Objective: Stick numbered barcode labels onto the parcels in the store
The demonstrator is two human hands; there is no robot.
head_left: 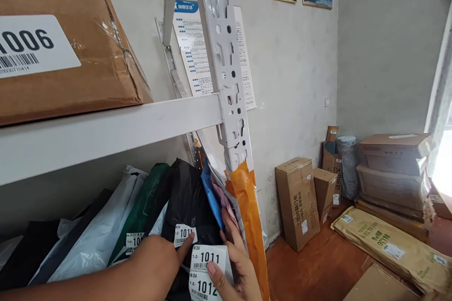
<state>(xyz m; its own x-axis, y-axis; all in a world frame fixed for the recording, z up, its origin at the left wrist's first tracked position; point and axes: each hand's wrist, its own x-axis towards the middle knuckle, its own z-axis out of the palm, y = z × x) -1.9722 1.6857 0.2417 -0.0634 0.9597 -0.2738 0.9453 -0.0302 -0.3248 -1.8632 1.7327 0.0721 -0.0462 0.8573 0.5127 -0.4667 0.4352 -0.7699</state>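
My left hand point(158, 256) reaches in from the lower left, its index finger stretched out onto a white label point(184, 233) reading 1011. That label lies on a black plastic mailing bag point(185, 193). My other left fingers are mostly hidden. Just to the right, my right hand point(240, 268) grips a strip of labels point(206, 270), printed 1011 and 1012, with the thumb across its front. Its other fingers extend up beside a blue bag point(211, 193). Left of the black bag leans a green bag point(141, 211) with a partly covered label.
A white metal shelf post point(228, 70) and beam point(106, 129) stand close above my hands. On the upper shelf sits a carton point(88, 56) labelled 1006. Orange wrapping point(249, 211) hangs at the post. Cartons point(296, 202) and a flat tan parcel point(384, 240) rest on the floor.
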